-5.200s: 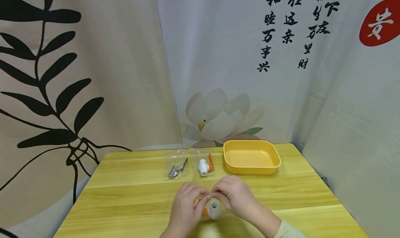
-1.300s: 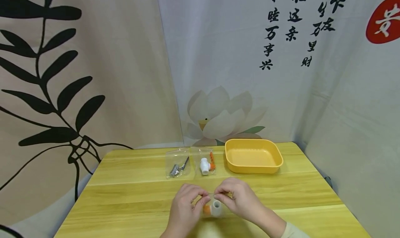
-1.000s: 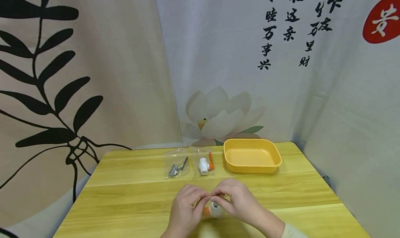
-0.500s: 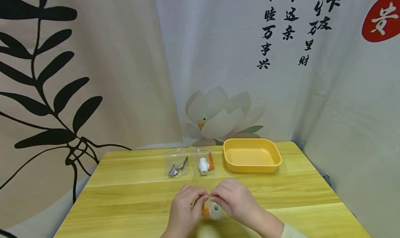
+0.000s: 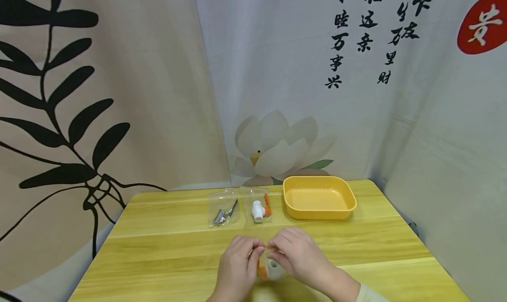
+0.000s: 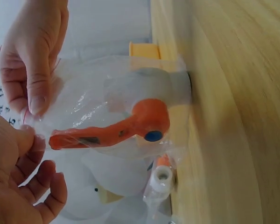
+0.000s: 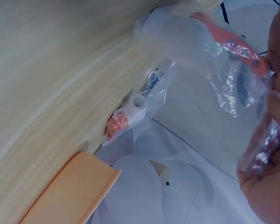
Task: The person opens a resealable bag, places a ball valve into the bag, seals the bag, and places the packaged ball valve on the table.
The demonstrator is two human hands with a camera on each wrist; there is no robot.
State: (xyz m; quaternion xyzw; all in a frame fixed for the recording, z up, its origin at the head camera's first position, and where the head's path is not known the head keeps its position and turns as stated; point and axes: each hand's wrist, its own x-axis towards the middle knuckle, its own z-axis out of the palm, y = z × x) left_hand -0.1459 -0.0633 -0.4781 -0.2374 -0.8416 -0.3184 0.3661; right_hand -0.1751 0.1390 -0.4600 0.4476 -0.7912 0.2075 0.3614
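A clear zip-top plastic bag [image 6: 91,109] holds a white plastic ball valve [image 6: 147,86] with an orange handle. My left hand [image 5: 236,264] pinches the bag's top edge between thumb and index finger. Just to its right, my right hand [image 5: 299,255] pinches the same edge, fingertips close to the left ones. In the left wrist view the bag hangs from both hands, and a red line runs along its mouth. From the head view the valve shows below the fingertips, partly hidden by the hands. Whether the mouth is parted cannot be made out.
Behind the hands lie two more clear bags: one with metal parts [image 5: 220,216], the other with a white and orange valve [image 5: 258,211]. A yellow tray [image 5: 320,215] stands at the back right of the wooden table [image 5: 158,258]. Printed curtains hang behind.
Both hands stay over the same spot with the bag. Their fingertips shift slightly along its top edge, drawing apart and together. The other bags and the tray have not moved.
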